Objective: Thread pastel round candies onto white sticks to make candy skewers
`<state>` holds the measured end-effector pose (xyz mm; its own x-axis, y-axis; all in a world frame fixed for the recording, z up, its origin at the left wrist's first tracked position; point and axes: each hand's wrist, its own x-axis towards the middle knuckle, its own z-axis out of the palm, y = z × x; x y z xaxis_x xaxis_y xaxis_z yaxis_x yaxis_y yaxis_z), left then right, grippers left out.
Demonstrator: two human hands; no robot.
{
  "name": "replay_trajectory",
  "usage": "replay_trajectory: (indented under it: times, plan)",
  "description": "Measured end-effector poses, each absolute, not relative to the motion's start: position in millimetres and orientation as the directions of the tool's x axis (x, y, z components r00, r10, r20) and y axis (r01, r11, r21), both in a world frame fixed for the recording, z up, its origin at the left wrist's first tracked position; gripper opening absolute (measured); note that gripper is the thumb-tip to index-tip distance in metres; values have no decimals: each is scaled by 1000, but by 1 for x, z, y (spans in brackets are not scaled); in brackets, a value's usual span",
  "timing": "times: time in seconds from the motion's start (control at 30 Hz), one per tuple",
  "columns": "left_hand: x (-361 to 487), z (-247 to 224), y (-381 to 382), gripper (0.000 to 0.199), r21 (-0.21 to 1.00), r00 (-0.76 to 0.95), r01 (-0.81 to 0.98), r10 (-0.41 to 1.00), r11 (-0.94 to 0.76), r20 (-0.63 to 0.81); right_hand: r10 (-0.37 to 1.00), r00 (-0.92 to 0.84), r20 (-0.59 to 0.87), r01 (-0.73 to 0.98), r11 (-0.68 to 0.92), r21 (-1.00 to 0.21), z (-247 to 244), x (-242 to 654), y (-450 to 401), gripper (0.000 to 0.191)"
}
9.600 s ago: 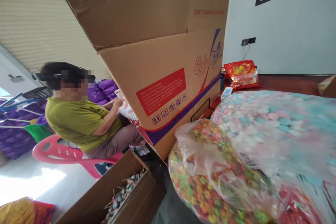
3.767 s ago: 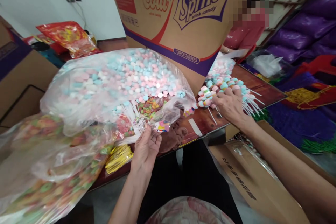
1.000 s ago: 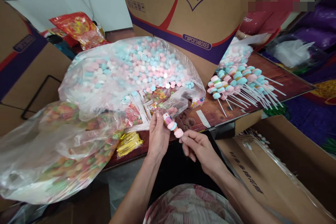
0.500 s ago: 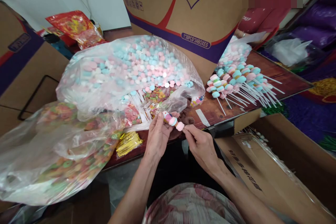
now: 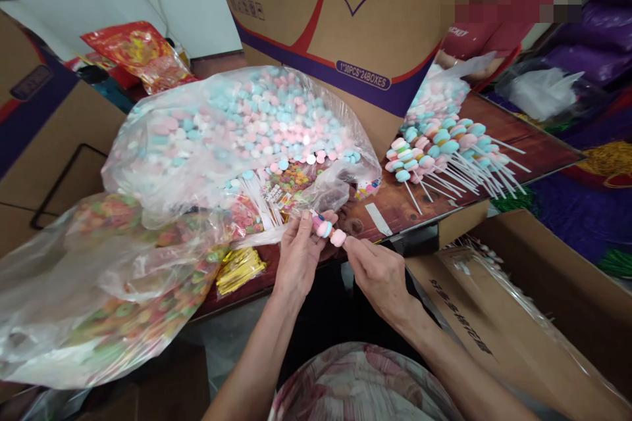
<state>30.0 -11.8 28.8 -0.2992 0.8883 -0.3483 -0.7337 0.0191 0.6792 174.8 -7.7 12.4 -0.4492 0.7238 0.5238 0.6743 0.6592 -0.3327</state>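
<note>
A marshmallow candy stick (image 5: pixel 325 229) with pink, white and blue pieces is held between my two hands over the table's front edge. My left hand (image 5: pixel 302 251) is closed round its upper end, thumb on top, partly hiding a printed piece there. My right hand (image 5: pixel 376 270) pinches at the lower end, its fingertips touching beside the pink marshmallow (image 5: pixel 338 238). What the right fingertips grip, probably the stick, is mostly hidden. Just beyond my left hand lie white sticks (image 5: pixel 263 200) and an opened bag of pink, white and blue marshmallows (image 5: pixel 247 112).
Finished candy sticks (image 5: pixel 444 151) are piled at the right of the table. A bag of ring-shaped candies (image 5: pixel 123 296) and gold twist ties (image 5: pixel 240 270) lie left. A large carton (image 5: pixel 320 33) stands behind, an open carton (image 5: pixel 474 316) at right. A person (image 5: pixel 481 46) sits beyond.
The view has shifted slightly. My hands keep nearly the same hold on the candy stick; the right hand's fingers have curled a little closer to its lower end.
</note>
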Motion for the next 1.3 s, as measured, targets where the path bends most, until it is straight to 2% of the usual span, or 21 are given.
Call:
replay_trajectory:
  times: [0.07,0.13,0.2,0.27,0.37,0.53,0.67,0.83,0.9,1.0,1.1,1.2,1.3]
  plan:
    - [31,29,-12,27,700,-285,-713,897,38,-338,787,-420,452,632,611,-477,13,173,-7,28]
    - [29,30,-11,27,715,-253,-696,908,70,-334,854,-409,321,527,508,-681,17,171,-5,27]
    - [24,33,-11,28,725,-202,-680,922,110,-330,897,-415,154,355,315,-880,22,171,-4,28]
    - [18,37,-10,30,727,-144,-671,935,147,-323,905,-426,26,180,112,-977,26,171,-3,30]
    - [11,43,-6,32,721,-122,-681,951,128,-284,910,-413,-42,56,-21,-998,28,173,-2,30]
    - [5,46,7,43,701,-171,-710,948,70,-268,913,-403,-63,56,-44,-997,26,174,-2,28]
    - [7,42,13,36,716,-242,-697,929,35,-281,905,-416,-91,50,-77,-996,29,174,-3,29]
    - [15,35,13,37,742,-301,-671,912,7,-280,828,-496,-259,-33,-317,-948,36,177,1,27]
    - [18,33,12,37,744,-288,-668,917,14,-276,803,-517,-297,-19,-357,-934,36,178,3,27]
    - [23,30,11,39,753,-264,-658,931,16,-250,858,-470,-207,60,-203,-977,31,178,4,27]
    - [27,29,9,39,752,-250,-659,939,13,-235,921,-389,33,292,158,-943,25,176,0,26]
    - [29,31,8,39,736,-242,-676,935,30,-260,852,-436,291,489,496,-718,18,175,-5,27]
    - [29,33,8,40,715,-245,-698,922,46,-299,750,-515,415,552,661,-509,13,176,-6,31]
